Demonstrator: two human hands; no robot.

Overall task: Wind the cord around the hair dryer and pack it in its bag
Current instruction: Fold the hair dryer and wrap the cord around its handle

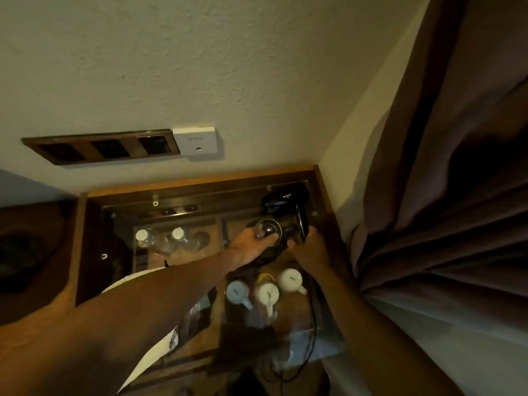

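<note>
The black hair dryer lies in the far right corner of the wooden table, by the wall. Its handle points toward me, and my right hand is closed around the handle's lower end. The black cord runs down past the cups and loops below the table's near edge. My left hand lies on top of a black kettle, fingers curled over its round lid beside the knob. I cannot make out a bag.
Two capped water bottles stand left of the kettle. Three upturned cups sit close under my wrists. A wall socket panel and white plate hang above. A brown curtain crowds the right side.
</note>
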